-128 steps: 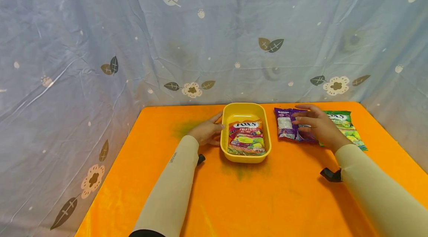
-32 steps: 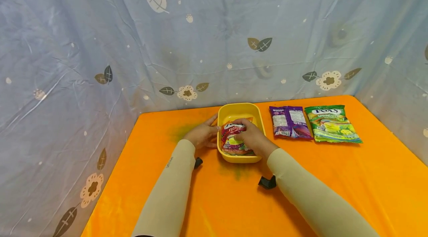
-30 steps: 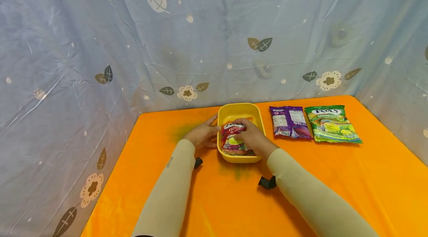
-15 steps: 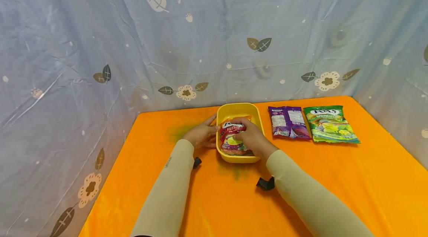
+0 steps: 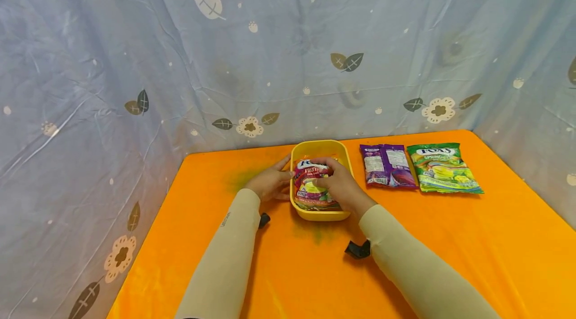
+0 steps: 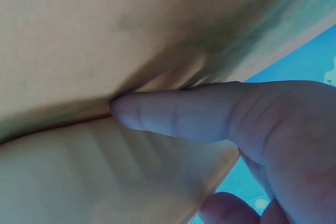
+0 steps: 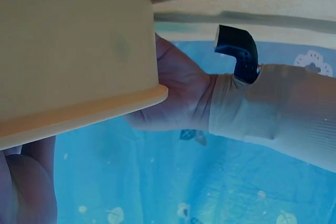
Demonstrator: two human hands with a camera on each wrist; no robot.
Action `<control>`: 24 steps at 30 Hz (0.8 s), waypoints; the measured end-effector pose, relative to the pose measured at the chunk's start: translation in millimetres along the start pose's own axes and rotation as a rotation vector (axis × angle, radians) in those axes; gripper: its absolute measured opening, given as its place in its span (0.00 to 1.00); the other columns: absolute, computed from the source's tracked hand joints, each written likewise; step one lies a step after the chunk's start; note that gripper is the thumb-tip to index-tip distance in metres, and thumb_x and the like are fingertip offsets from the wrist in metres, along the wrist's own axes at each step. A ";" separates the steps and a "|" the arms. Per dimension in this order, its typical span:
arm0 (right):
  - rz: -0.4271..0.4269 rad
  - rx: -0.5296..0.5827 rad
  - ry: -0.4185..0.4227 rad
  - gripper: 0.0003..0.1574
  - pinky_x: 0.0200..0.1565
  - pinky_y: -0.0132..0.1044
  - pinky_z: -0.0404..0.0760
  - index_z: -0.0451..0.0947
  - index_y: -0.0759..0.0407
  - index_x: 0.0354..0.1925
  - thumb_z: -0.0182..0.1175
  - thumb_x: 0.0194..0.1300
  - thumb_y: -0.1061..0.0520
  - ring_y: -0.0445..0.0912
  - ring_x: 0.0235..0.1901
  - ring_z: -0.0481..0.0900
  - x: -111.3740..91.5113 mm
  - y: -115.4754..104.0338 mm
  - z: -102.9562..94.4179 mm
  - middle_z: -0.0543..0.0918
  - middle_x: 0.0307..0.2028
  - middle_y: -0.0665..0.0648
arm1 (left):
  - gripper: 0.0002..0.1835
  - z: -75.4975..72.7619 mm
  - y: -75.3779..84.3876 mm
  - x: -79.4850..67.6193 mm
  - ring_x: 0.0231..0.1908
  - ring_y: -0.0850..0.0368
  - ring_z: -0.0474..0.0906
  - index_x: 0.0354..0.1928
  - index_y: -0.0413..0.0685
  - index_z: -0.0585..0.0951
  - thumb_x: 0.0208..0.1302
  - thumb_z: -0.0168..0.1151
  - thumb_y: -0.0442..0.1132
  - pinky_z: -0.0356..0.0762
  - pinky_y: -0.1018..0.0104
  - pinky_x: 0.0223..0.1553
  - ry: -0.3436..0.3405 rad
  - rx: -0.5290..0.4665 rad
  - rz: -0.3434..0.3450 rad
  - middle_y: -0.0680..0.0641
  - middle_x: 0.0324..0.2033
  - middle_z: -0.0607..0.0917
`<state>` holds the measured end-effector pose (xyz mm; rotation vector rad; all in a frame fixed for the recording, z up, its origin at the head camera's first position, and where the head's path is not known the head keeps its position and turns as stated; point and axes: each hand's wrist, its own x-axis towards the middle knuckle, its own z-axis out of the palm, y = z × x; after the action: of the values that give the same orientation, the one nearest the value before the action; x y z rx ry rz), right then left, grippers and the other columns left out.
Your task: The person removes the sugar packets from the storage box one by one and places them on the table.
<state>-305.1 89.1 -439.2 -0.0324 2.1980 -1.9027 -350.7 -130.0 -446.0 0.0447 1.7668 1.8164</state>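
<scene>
A yellow tub (image 5: 319,145) stands at the middle back of the orange table. Inside it lies a red Fox's fruit candy bag (image 5: 309,186). My right hand (image 5: 336,185) reaches into the tub, its fingers curled on the bag's upper part, which is bunched and raised a little. My left hand (image 5: 270,184) lies against the tub's left wall with the thumb near the rim. In the left wrist view a straight finger (image 6: 173,111) presses beside the tub wall (image 6: 94,177). From below, the right wrist view shows the tub wall (image 7: 73,51) with the left hand (image 7: 178,95) behind it.
A purple candy bag (image 5: 387,165) and a green Fox's bag (image 5: 443,168) lie flat side by side to the right of the tub. Blue leaf-print cloth (image 5: 288,49) walls the table (image 5: 450,249) at the back and both sides.
My right hand left the purple bag and came over to the tub. In the last second it has bunched and raised the red bag's top edge slightly. The left hand has stayed put.
</scene>
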 end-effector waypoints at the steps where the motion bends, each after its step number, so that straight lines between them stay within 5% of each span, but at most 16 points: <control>1: -0.006 0.011 -0.003 0.32 0.49 0.45 0.78 0.72 0.32 0.58 0.64 0.63 0.62 0.54 0.51 0.73 -0.2 -0.1 -0.1 0.68 0.58 0.53 | 0.37 -0.3 0.2 -0.3 0.57 0.46 0.71 0.73 0.79 0.53 0.70 0.56 0.43 0.78 0.45 0.43 0.002 -0.001 0.000 0.47 0.67 0.64; 24: -0.091 0.295 0.031 0.31 0.45 0.45 0.80 0.70 0.37 0.63 0.59 0.67 0.62 0.57 0.49 0.76 -7.8 -6.4 -7.9 0.67 0.59 0.57 | 0.35 0.2 -1.5 -0.4 0.59 0.47 0.69 0.73 0.78 0.54 0.71 0.54 0.42 0.77 0.44 0.44 0.005 0.005 -0.001 0.45 0.65 0.68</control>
<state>-299.9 97.1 -430.7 -0.0539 1.9413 -2.2728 -349.7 -130.1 -447.2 0.0411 1.7751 1.8129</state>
